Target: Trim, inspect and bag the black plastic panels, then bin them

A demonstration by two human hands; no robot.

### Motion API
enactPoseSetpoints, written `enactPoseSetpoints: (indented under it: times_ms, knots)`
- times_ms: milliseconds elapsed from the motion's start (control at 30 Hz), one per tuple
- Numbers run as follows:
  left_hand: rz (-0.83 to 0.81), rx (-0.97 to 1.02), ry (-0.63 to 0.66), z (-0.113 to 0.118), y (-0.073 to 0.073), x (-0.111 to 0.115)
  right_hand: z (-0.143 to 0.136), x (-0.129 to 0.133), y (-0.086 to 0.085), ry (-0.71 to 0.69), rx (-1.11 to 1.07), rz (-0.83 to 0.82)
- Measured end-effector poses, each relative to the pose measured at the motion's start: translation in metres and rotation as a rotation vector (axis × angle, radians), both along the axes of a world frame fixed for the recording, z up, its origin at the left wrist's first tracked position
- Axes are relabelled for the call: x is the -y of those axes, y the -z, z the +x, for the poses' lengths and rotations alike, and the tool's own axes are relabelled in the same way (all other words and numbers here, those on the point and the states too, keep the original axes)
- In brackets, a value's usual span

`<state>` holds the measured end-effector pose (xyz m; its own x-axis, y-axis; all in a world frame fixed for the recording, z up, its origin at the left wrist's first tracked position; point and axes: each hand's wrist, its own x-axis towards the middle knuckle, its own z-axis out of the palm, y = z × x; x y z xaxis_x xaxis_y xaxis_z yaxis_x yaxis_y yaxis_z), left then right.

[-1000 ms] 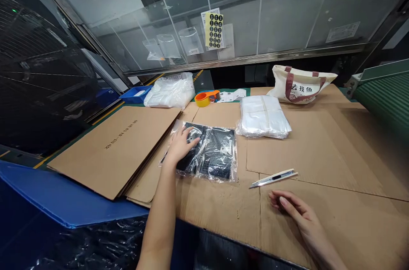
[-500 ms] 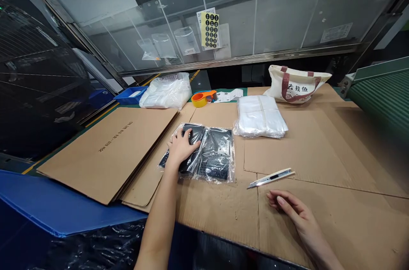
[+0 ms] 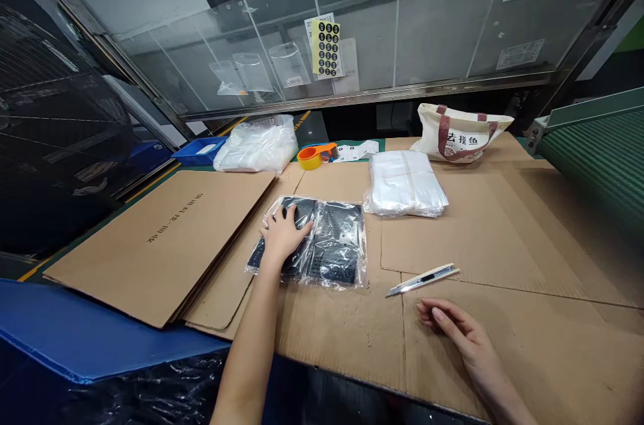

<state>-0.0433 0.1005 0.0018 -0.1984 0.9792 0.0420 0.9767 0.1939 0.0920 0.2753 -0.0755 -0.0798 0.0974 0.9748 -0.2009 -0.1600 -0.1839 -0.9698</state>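
Two dark flat items in clear plastic bags [image 3: 336, 244] lie side by side on the cardboard-covered table. Spread over the left one, my left hand [image 3: 283, 234] rests with its fingers apart. My right hand [image 3: 453, 328] lies on the cardboard to the right, fingers loosely curled; I can make out nothing in it. Just above it is a white and silver utility knife [image 3: 423, 279], which it does not touch. A stack of clear plastic bags [image 3: 406, 184] with a band round it sits behind the knife.
Flat cardboard sheets [image 3: 166, 237] are stacked at the left, above a blue bin [image 3: 100, 338]. Along the back are a blue tray [image 3: 198, 151], a white plastic bundle [image 3: 259, 145], an orange tape dispenser [image 3: 316, 155] and a cloth bag [image 3: 457, 133]. A green ribbed conveyor [image 3: 604, 143] stands right.
The view has shifted slightly. My left hand stays on the left bagged item, which now lies flatter beneath it. My right hand has hardly moved.
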Motion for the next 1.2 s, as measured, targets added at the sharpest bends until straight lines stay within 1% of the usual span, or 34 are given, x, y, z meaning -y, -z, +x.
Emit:
enactPoseSetpoints:
  times_ms: [233, 300, 367, 433, 467, 533, 600, 633, 667, 700, 767, 800, 867, 933, 1000, 1067, 1100, 1167, 1200]
  knots:
    - [-0.031, 0.048, 0.004, -0.003, 0.006, 0.001, 0.000, 0.000, -0.008, 0.000, 0.007, 0.001]
    - [-0.023, 0.044, 0.006, -0.002, 0.004, 0.002, -0.001, -0.001, -0.011, 0.003, 0.011, -0.002]
    - [0.039, 0.040, 0.058, 0.002, -0.003, 0.006, -0.001, -0.002, -0.015, 0.006, 0.011, -0.009]
    - [0.137, 0.082, 0.183, 0.011, -0.012, 0.011, -0.001, -0.003, -0.016, 0.012, 0.015, -0.013]
    - [0.179, 0.137, 0.263, 0.019, -0.017, 0.015, -0.001, -0.003, -0.016, 0.015, 0.018, -0.012]
    - [0.224, 0.323, 0.433, 0.040, -0.024, 0.026, -0.001, -0.002, -0.014, 0.013, 0.016, -0.013]
    - [0.193, 0.579, 0.634, 0.069, -0.025, 0.038, 0.000, 0.000, -0.009, 0.001, 0.007, -0.026]
    - [0.156, 0.664, 0.750, 0.085, -0.023, 0.043, 0.002, 0.001, -0.007, 0.002, 0.005, -0.034]
    - [0.109, 0.698, 0.873, 0.101, -0.018, 0.048, 0.005, 0.002, -0.005, 0.010, 0.009, -0.035]
    - [0.059, 0.706, 0.965, 0.117, -0.011, 0.052, 0.009, 0.003, -0.004, 0.023, 0.026, -0.025]
    - [-0.033, 0.658, 1.092, 0.143, 0.007, 0.060, 0.020, 0.003, -0.009, 0.072, 0.110, 0.036]
    - [-0.045, 0.623, 1.125, 0.152, 0.018, 0.063, 0.028, 0.004, -0.016, 0.101, 0.170, 0.078]
    - [-0.007, 0.553, 1.155, 0.163, 0.039, 0.070, 0.045, 0.005, -0.036, 0.159, 0.299, 0.159]
    - [0.099, 0.474, 1.187, 0.165, 0.059, 0.073, 0.065, 0.005, -0.066, 0.218, 0.417, 0.225]
    - [0.215, 0.399, 1.246, 0.162, 0.074, 0.070, 0.089, 0.002, -0.101, 0.294, 0.548, 0.304]
    - [0.323, 0.359, 1.285, 0.158, 0.083, 0.065, 0.120, -0.006, -0.135, 0.412, 0.649, 0.405]
    - [0.367, 0.347, 1.290, 0.157, 0.086, 0.063, 0.140, -0.012, -0.151, 0.486, 0.658, 0.472]
    - [0.426, 0.332, 1.297, 0.157, 0.088, 0.062, 0.187, -0.027, -0.178, 0.628, 0.594, 0.628]
    - [0.446, 0.327, 1.299, 0.158, 0.089, 0.063, 0.213, -0.035, -0.190, 0.696, 0.550, 0.674]
